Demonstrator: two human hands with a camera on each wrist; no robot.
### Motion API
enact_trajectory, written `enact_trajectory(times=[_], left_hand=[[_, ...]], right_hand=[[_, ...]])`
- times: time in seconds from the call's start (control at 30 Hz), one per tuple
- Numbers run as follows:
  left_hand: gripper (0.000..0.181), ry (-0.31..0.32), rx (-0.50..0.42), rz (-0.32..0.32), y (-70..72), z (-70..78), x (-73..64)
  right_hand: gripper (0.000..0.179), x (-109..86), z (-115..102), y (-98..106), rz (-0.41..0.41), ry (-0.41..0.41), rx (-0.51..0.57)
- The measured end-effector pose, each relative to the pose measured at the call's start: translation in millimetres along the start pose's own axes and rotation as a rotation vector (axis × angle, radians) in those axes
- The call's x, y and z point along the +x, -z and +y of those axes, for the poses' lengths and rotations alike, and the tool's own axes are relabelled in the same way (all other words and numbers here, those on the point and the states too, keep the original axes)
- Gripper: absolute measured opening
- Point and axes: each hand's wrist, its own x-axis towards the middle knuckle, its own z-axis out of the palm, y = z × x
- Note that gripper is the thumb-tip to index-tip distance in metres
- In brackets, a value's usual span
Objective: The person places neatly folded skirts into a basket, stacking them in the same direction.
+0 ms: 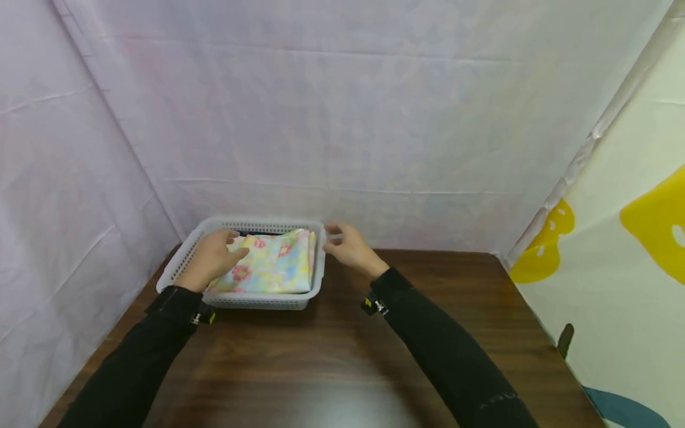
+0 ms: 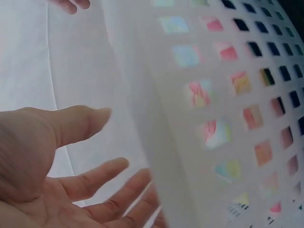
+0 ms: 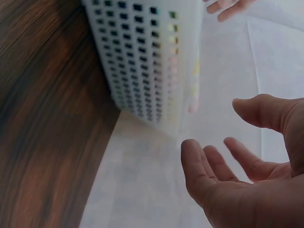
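A white perforated plastic basket [image 1: 262, 303] stands at the back left of a wooden table. In it lies folded cloth [image 1: 275, 264] printed with pink flowers on yellow and blue, and something dark shows along its back edge. My left hand [image 1: 213, 257] is over the basket's left side, thumb and fingers spread apart and holding nothing. Just outside the right rim hovers my right hand [image 1: 349, 246], its fingers loosely curved. In the right wrist view, a gap separates that hand [image 3: 251, 183] from the basket wall [image 3: 137, 61].
The brown table [image 1: 342, 351] reaches forward and right of the basket. White fabric [image 1: 342, 119] hangs behind it and along the left. At the right is a pale sheet with yellow shapes [image 1: 540, 249].
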Motion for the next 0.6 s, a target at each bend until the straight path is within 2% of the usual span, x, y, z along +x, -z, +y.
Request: enact_trajectory(times=[0.17, 0.37, 0.47, 0.6], left_hand=[[0.063, -0.036, -0.028, 0.035, -8.2, 3.6, -3.7], [0.064, -0.090, -0.060, 0.074, -17.7, 10.7, -11.7], [0.065, -0.123, -0.041, 0.088, -22.0, 12.8, -17.4], [0.073, -0.138, 0.040, 0.095, -25.3, 13.9, -26.8]], right_hand=[[0.058, -9.4, 11, 9, 0.015, 0.023, -0.041], [0.054, -28.8, 21, 24, 0.049, 0.100, -0.160], [0.052, -44.8, 27, 33, 0.068, 0.140, -0.244], [0.054, -67.3, 37, 43, 0.094, 0.181, -0.362]])
